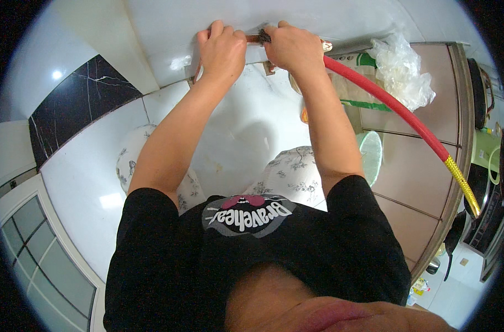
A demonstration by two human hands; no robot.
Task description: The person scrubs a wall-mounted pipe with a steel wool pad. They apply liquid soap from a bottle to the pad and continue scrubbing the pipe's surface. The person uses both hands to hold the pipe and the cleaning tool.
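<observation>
My left hand (223, 52) is closed around a slim brown rod (252, 39) close to the pale wall. My right hand (295, 47) grips farther right, its fingers at a dark, rough piece (264, 37) on that rod. From beside my right hand a long red tube (384, 97) runs down to the right and ends in a yellow braided tip (463, 186). A small white end with markings (327, 45) pokes out past the right knuckles. My palms hide how the rod and tube meet.
A small brown bracket (269, 69) sits low at the wall. Right of my arm are a clear-and-green package (359, 79), crumpled clear plastic (401, 74) and a pale green mesh basket (371, 155), beside a tiled counter front (413, 170). A paned door (48, 257) stands left.
</observation>
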